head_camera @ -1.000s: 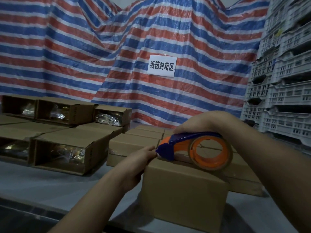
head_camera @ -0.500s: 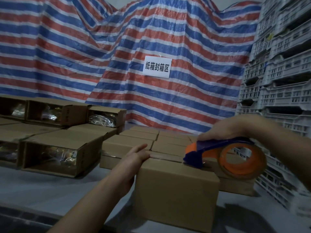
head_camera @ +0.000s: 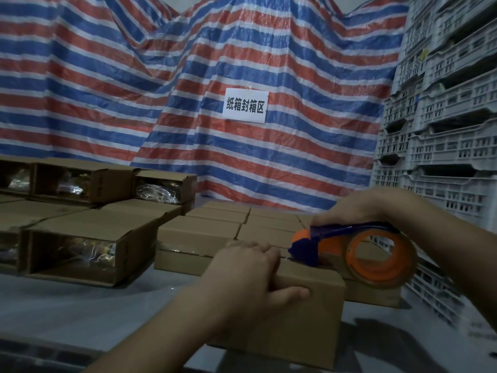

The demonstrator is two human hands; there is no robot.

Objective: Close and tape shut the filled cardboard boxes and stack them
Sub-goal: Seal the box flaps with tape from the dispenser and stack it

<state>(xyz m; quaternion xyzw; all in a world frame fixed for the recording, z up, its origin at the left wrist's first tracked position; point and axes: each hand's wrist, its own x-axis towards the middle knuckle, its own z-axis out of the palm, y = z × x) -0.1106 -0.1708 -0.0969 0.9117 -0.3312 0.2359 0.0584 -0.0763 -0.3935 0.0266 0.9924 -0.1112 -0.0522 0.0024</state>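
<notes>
The box (head_camera: 304, 316) is gripped under the left hand (head_camera: 250, 275), thumb down its front; just right of it, the dispenser (head_camera: 357, 254) is clasped by the right hand (head_camera: 360, 208) on the box top

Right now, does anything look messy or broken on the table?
Nothing looks broken or spilled. The open boxes on the left lie on their sides with shiny wrapped goods showing, but they just aren't closed yet. The left hand holds the box while the right hand grips the tape dispenser.
</notes>
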